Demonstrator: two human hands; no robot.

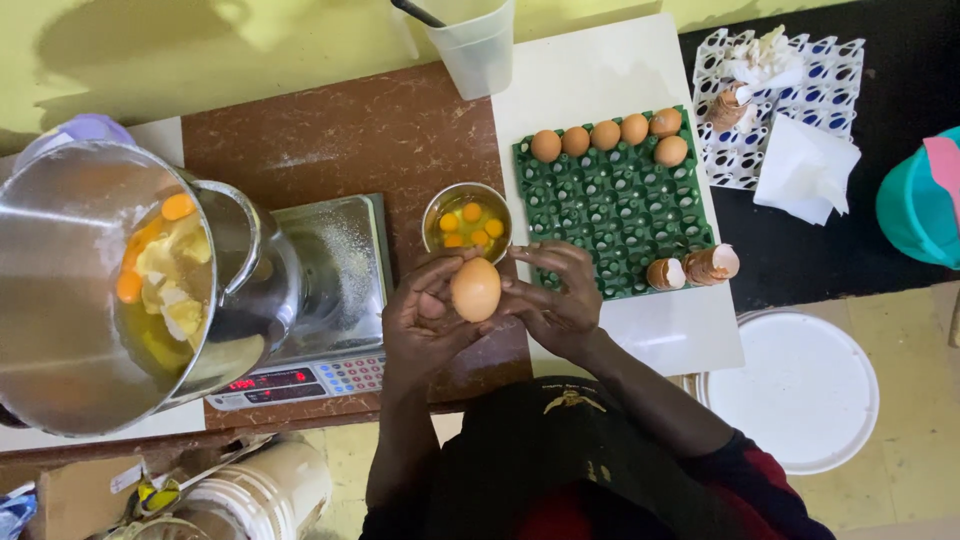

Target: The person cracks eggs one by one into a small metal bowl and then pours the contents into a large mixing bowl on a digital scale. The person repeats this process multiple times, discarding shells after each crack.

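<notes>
two hands meet at the near edge of the counter, left hand [425, 320] and right hand [555, 300], their fingers closed together around one brown egg [476, 289], which sits between the palms, whole and held just in front of the small metal bowl [466, 220]; that bowl, directly beyond the egg, holds several raw yolks in clear white; left of the hands, a digital scale [325, 330] with a steel platform lies on the brown counter [350, 140], and a large steel mixing bowl [70, 300] containing yolks and pale lumps tilts beside it, touching the scale's left side; right of the hands, a green egg tray [610, 210] rests on a white board [600, 70], with cracked empty shells [695, 268] at its near right corner and five whole eggs [605, 137] along its far edge; farther back, a clear plastic cup [478, 48] stands at the counter's rear, and a white and blue tray [800, 70] of shells lies at far right
</notes>
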